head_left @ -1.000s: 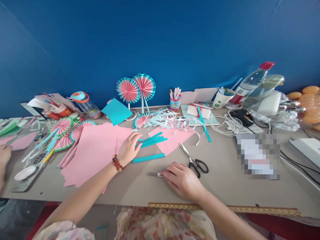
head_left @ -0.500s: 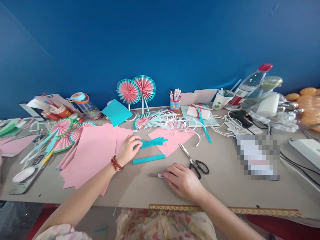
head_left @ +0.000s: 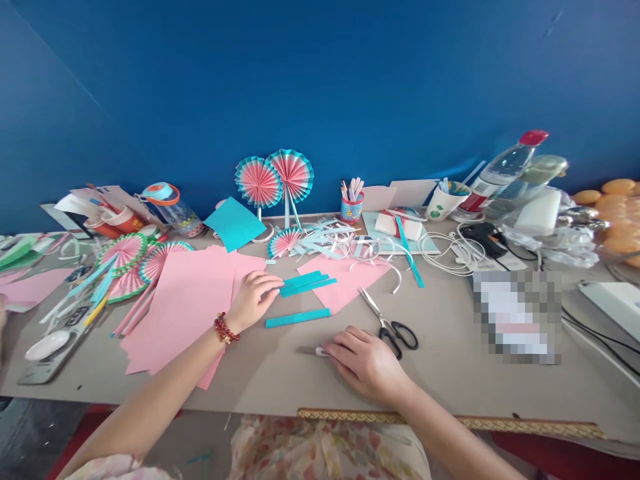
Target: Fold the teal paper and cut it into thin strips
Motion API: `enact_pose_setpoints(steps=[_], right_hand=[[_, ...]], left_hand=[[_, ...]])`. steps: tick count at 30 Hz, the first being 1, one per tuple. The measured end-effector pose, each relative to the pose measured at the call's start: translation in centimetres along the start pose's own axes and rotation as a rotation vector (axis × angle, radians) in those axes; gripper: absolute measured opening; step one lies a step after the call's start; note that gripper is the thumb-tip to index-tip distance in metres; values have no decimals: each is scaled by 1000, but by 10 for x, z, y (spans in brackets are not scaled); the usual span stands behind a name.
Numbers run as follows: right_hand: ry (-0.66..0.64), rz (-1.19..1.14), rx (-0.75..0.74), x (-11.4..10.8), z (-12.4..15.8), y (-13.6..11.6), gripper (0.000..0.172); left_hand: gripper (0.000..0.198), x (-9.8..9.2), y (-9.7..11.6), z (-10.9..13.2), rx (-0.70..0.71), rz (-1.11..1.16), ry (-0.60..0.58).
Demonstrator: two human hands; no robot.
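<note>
Left hand (head_left: 255, 295) lay at the edge of the pink paper sheets (head_left: 185, 300), grip spread, fingertips (head_left: 277, 288) flat on the near end of a bundle of teal paper strips (head_left: 307, 283). Bundle rested on the desk (head_left: 450, 380), partly over a pink sheet. One single teal strip (head_left: 298, 317) lay apart, just in front. Right hand (head_left: 367, 363) covered a slim grey tool (head_left: 307, 350), tip showing; could not tell whether that grip clasped it or only rested. Scissors (head_left: 391, 321) lay near, untouched.

Judged step: squaring up the strips. Lifting them would call for a pinch across all ends, kept aligned.
</note>
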State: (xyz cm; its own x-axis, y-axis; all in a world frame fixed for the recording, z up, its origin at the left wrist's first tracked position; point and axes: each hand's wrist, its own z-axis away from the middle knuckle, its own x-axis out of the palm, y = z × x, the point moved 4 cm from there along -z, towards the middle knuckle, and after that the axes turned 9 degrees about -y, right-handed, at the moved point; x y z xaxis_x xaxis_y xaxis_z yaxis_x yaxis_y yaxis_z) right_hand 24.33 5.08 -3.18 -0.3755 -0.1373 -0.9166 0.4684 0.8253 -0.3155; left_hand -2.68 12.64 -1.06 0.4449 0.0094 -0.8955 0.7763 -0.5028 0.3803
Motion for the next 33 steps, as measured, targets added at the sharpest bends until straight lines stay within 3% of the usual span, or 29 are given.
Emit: enact_pose_setpoints(steps=[3,8,12,17,19,22,24,27,33], right_hand=[[11,4,-6,1,1,0,25],[5,-5,-7,1,0,0,25],[73,-34,-38,-6,1,-2,26],[295,-83,-57,-20,8,0,36],[331,-106,-30,-22,8,2,38],[322,-126,19,-20,7,5,36],[301,-120,49,-19,7,6,34],[258,-97,91,-15,6,7,32],[240,24,262,-12,5,15,27]], left_hand=[[21,-4,15,5,-18,8,10],[31,18,48,13,81,-75,-233],[16,22,49,14,128,-83,-285],[29,8,47,20,317,-15,-374],[33,3,46,25,252,57,-321],[19,3,39,34,-31,17,-189],[31,8,39,41,-137,-105,-184],[34,18,47,43,-109,-168,-266],[7,19,64,30,76,-54,-319]])
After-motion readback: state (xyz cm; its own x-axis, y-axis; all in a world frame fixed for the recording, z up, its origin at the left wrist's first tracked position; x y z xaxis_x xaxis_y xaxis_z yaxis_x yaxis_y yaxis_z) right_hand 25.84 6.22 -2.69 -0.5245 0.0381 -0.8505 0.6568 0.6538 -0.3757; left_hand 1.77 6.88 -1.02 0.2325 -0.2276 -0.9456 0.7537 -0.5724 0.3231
